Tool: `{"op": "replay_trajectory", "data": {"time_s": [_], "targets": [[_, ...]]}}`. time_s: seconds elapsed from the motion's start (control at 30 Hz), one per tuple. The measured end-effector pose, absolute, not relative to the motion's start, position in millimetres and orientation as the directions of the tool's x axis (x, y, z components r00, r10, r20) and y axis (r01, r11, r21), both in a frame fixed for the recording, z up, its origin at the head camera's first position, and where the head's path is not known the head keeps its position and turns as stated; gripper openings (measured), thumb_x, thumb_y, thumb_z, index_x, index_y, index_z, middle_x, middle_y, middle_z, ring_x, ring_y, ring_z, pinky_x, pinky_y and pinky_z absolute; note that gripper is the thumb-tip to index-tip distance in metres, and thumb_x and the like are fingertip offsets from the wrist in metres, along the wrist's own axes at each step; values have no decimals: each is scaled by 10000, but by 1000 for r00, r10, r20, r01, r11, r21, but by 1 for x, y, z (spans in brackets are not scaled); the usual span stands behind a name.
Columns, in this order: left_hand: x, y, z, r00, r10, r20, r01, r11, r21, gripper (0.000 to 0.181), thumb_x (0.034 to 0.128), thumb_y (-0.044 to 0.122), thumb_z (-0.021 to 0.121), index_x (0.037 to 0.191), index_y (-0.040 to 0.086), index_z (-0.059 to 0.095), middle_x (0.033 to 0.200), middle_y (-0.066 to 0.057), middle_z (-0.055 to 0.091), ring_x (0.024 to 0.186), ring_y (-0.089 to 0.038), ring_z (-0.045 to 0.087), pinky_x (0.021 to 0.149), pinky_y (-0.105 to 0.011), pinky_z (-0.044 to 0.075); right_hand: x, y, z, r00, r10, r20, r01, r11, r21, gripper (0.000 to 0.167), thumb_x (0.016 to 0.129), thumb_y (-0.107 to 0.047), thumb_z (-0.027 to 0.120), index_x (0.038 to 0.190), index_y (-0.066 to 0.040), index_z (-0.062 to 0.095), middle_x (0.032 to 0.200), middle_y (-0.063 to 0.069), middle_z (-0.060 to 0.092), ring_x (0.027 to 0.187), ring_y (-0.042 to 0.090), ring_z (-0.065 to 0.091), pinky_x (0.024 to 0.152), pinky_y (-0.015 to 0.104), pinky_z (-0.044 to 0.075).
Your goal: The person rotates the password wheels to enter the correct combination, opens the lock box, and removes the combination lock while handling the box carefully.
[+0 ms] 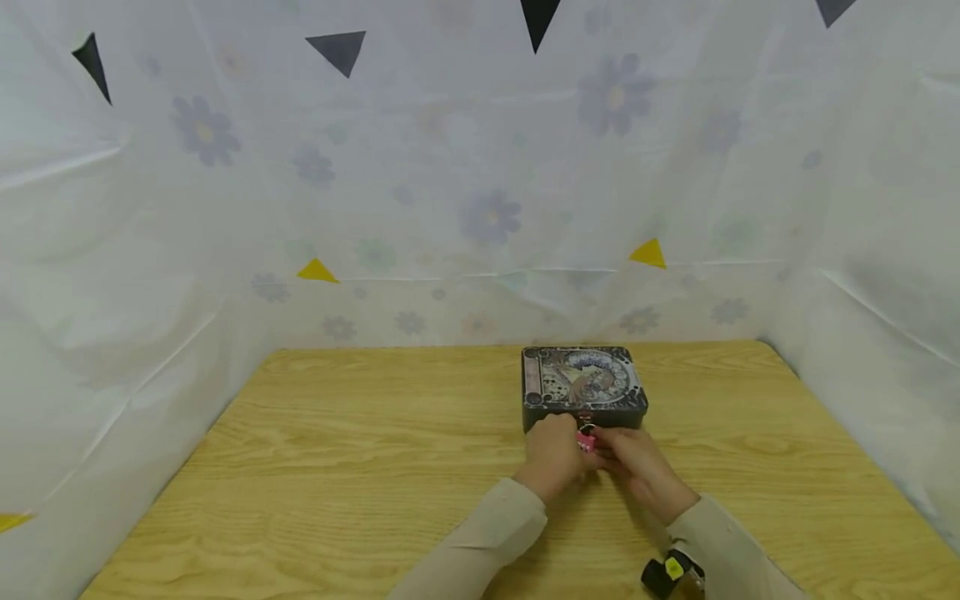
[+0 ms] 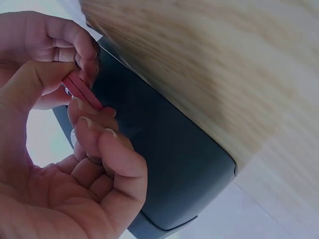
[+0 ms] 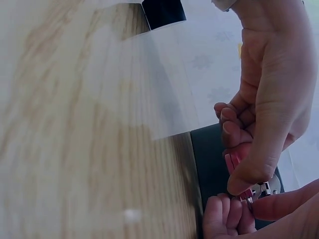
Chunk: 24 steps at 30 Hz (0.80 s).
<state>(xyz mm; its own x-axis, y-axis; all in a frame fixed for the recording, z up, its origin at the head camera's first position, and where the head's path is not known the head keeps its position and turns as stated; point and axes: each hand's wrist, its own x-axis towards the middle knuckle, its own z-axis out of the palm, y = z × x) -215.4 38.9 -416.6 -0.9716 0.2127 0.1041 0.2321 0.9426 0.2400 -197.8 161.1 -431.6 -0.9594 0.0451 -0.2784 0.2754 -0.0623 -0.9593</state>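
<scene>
A flat, dark tin box (image 1: 585, 379) with a patterned lid lies at the far side of the table, its lid down. At its front latch sits a small pink padlock (image 1: 586, 441) with a metal shackle. My left hand (image 1: 553, 454) pinches the padlock between thumb and fingertips. From the other side my right hand (image 1: 647, 471) also holds it, thumb pressed over its pink body (image 3: 232, 163). In the left wrist view the padlock's narrow pink edge (image 2: 82, 92) shows between the fingers. Fingers hide much of the latch and shackle.
Under both forearms stretches a wood-grain table (image 1: 360, 467). A black object with a yellow-green mark (image 1: 660, 577) lies by the right sleeve; what it is I cannot tell. White flowered sheeting (image 1: 420, 167) hangs behind and at both sides.
</scene>
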Motion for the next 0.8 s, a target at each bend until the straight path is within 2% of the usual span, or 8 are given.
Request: {"op": "replay_trajectory", "data": {"time_s": [0.33,0.8], "targets": [[-217,36,-416,-969,228,95,245,931,270,492,616,564,842,759,116,697,702,7,653,657,-157,633,524,-275,502,-196,162,-434,-959,46,-279,277,-56,-959,320,977,-42,453,1132,233,502,806,18,635,705,69,587,650,191,526],[-214,38,-413,-973,221,62,230,935,271,428,646,497,846,618,147,600,652,10,618,635,-163,620,509,-288,498,-189,164,-436,-962,53,-269,267,-43,-963,337,978,-18,424,1167,257,472,816,19,625,700,58,571,645,185,523]]}}
